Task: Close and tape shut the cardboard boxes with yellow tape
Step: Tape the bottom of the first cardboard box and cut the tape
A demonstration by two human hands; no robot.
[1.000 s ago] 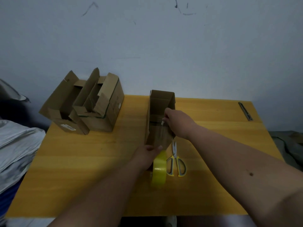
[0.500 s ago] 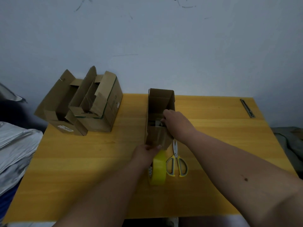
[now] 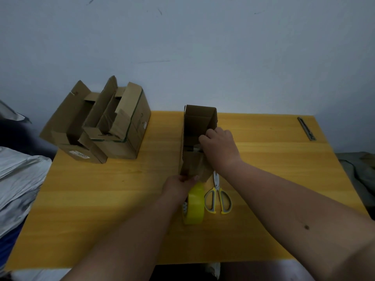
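Yellow tape roll on edge and scissors just behind the hands, likely parked within reach. Left hand pinching near end flap of open cardboard box, probably steadying. Right hand curled over right wall, perhaps folding. Far left of hands: two open boxes, untaped.

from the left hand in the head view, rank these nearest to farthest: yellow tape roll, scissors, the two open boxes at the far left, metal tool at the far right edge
Measured from the left hand:
1. Yellow tape roll, just below and right of the hand.
2. Scissors, right of the tape, beside the middle box.
3. Two open boxes, up at the table's far left corner.
4. Metal tool, far right edge of the table.
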